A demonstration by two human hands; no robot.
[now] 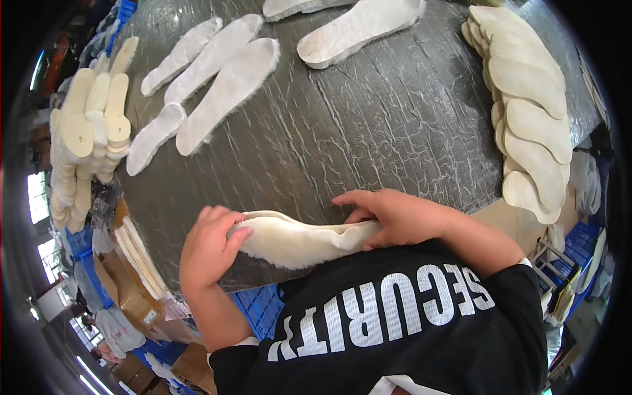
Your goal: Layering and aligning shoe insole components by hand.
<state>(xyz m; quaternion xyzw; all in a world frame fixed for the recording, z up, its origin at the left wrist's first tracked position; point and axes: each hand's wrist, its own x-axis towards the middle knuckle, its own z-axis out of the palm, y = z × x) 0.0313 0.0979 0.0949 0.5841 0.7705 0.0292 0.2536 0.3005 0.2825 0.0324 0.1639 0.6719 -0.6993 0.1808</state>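
Note:
At the near edge of the table a cream fleece insole point(289, 243) is held lengthwise between my two hands, its fuzzy side toward me and its upper edge slightly parted into two layers. My left hand point(209, 247) grips its left end, thumb on the fleece and fingers behind. The other end is pinched in my right hand point(398, 220), with the thumb below and the index finger stretched out above. Farther off lie several loose white insoles, among them a long fuzzy-edged one point(230, 95) and a wide one point(359, 33).
The table has a dark, crinkled covering point(395, 138). Overlapping cream insoles point(530, 125) form a long row along its right edge. More insoles point(82, 125) are piled at the left edge. Below on the left are a cardboard box point(128, 289) and a blue crate point(257, 308).

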